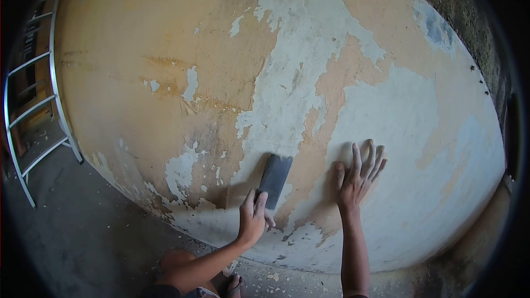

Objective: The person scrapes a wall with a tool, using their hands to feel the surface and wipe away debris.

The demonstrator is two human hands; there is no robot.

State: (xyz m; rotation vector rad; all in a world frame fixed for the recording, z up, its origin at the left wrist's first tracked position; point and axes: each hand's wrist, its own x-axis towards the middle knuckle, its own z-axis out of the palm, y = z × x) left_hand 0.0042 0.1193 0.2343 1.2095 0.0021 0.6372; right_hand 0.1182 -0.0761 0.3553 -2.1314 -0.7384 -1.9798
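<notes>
A wall (408, 105) with peeling orange-tan paint over a pale layer fills most of the head view. My left hand (252, 218) grips the lower end of a dark grey, flat rectangular block (275, 179), its upper part lying over the pale and tan patches. To the right, my right hand (359, 182) rests on the pale surface with its fingers spread and nothing in it. Dust coats its fingertips.
A metal ladder (53, 72) stands at the far left. Paint flakes lie on the grey floor (105, 221) along the wall's base. My knee and a sandalled foot (236, 286) show at the bottom. Rough dark masonry (469, 16) borders the upper right.
</notes>
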